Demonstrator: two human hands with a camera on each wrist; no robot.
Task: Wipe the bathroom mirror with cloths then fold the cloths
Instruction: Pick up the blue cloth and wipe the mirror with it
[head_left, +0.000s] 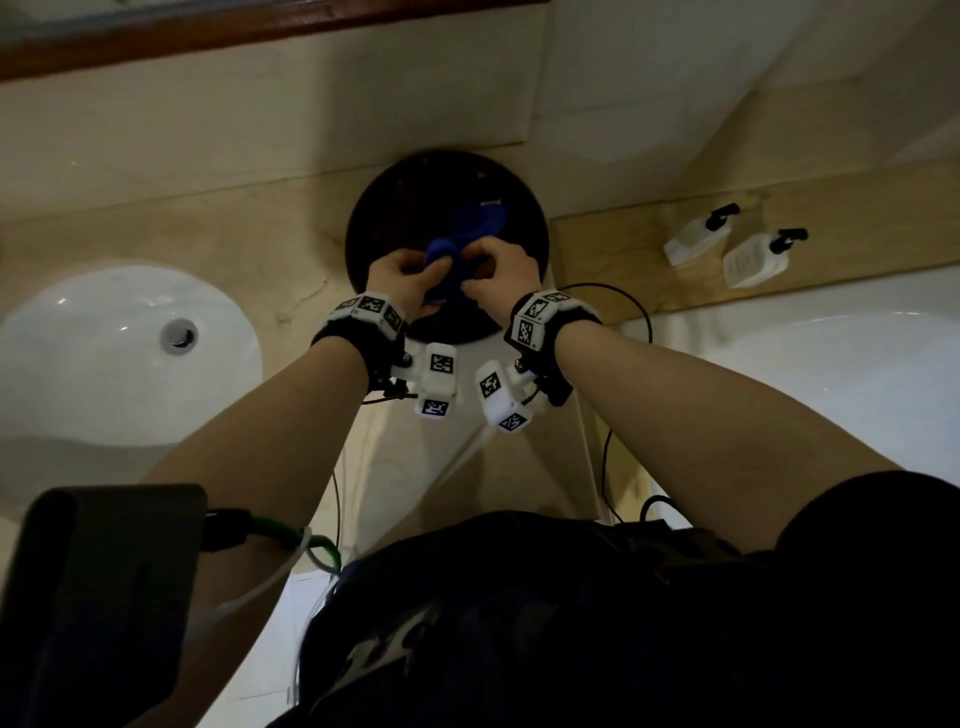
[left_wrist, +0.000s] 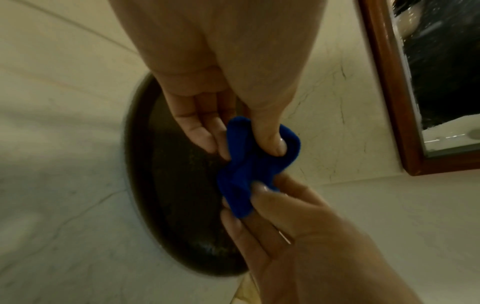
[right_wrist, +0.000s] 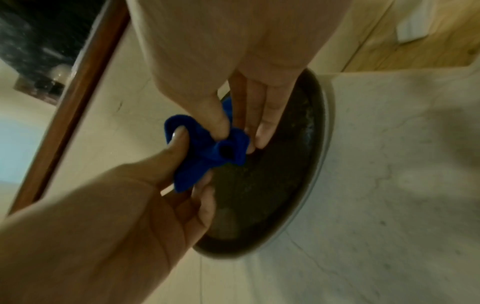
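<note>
A small blue cloth (head_left: 470, 226) is bunched up between both hands above a dark round tray (head_left: 389, 208) on the beige counter. My left hand (head_left: 415, 275) pinches one end of the cloth (left_wrist: 246, 170) between thumb and fingers. My right hand (head_left: 493, 270) pinches the other end of the cloth (right_wrist: 207, 156), with its other fingers straight over the tray (right_wrist: 272, 185). The mirror's wooden frame (head_left: 208, 36) runs along the wall above, and the mirror glass (left_wrist: 441, 72) reflects a dark shape. I see only this one cloth.
A white sink basin (head_left: 104, 353) lies left of the tray. Two white pump bottles (head_left: 696, 239) lie on a wooden ledge at the right, above a white bathtub (head_left: 831, 395). Cables hang below my wrists, and a dark device (head_left: 104, 597) is at lower left.
</note>
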